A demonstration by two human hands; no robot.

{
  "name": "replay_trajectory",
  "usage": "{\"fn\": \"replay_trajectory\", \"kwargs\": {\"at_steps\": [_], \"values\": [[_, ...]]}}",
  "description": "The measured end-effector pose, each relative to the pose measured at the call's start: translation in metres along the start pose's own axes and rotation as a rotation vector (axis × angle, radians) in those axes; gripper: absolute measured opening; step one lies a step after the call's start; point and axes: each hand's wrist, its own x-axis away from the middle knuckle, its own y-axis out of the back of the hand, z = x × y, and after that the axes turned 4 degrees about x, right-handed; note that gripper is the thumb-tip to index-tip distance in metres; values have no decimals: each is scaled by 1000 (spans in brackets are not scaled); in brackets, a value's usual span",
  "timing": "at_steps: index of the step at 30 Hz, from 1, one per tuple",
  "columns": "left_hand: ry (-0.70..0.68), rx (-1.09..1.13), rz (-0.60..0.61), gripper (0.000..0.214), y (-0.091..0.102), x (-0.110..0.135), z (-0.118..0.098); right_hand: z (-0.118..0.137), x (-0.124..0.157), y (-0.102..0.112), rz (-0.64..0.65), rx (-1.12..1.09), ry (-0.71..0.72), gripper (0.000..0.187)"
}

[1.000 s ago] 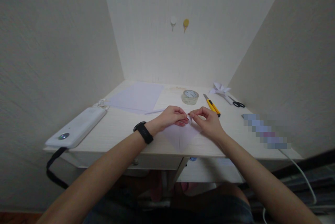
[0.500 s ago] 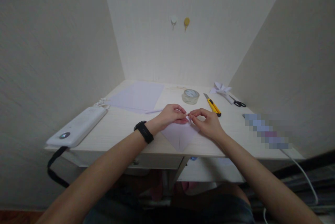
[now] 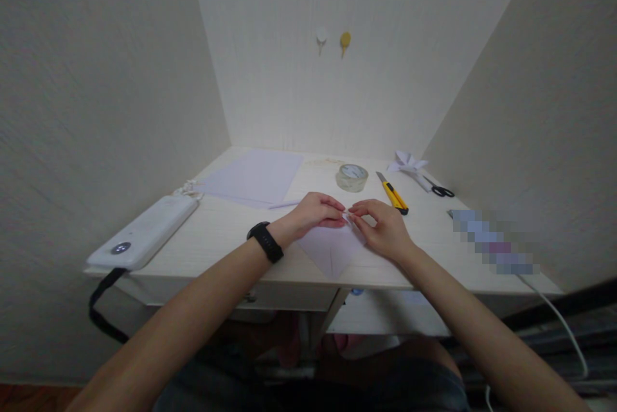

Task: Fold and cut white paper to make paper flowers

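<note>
A creased white sheet of paper (image 3: 328,250) lies on the desk near its front edge, one corner pointing toward me. My left hand (image 3: 319,214), with a black watch on the wrist, presses over the paper's far part and pinches at its right side. Fingertips of my right hand (image 3: 382,225) are closed on a small raised bit of the same paper, close against the left fingertips. The far corner of the sheet is hidden beneath my fingers. Just beyond my right hand lies a yellow utility knife (image 3: 393,193).
Clear tape (image 3: 351,178) sits beyond my hands. A paper pinwheel (image 3: 407,162) and black-handled scissors (image 3: 441,191) are at the back right. Larger paper sheets (image 3: 255,174) and a thin rolled paper stick (image 3: 284,204) lie left. A white device (image 3: 144,232) stands at the left edge, a blurred-out item (image 3: 491,241) at right.
My right fingers have shifted very slightly at the raised bit of paper. The left hand and everything else on the desk stay as they were.
</note>
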Motion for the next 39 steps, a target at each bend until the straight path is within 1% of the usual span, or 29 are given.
{"fn": "replay_trajectory", "kwargs": {"at_steps": [4, 12, 19, 23, 27, 32, 39], "values": [[15, 7, -6, 16, 0, 0, 0, -2, 2, 0, 21, 125, 121, 11], [17, 19, -21, 17, 1, -1, 2, -1, 2, 0, 36, 344, 222, 16], [26, 39, -18, 15, 1, -2, 2, -2, 4, 0, 4, 383, 290, 16], [31, 42, -24, 16, 0, -1, 0, -2, 5, -1, 32, 440, 285, 17], [44, 37, -24, 15, -1, 0, -1, -1, 6, -2, 20, 477, 276, 18], [57, 40, -9, 13, 2, 0, -1, 0, 6, 0, 40, 452, 290, 19], [68, 44, -33, 13, 1, 0, -1, 4, 4, 1, 30, 539, 289, 22]]}}
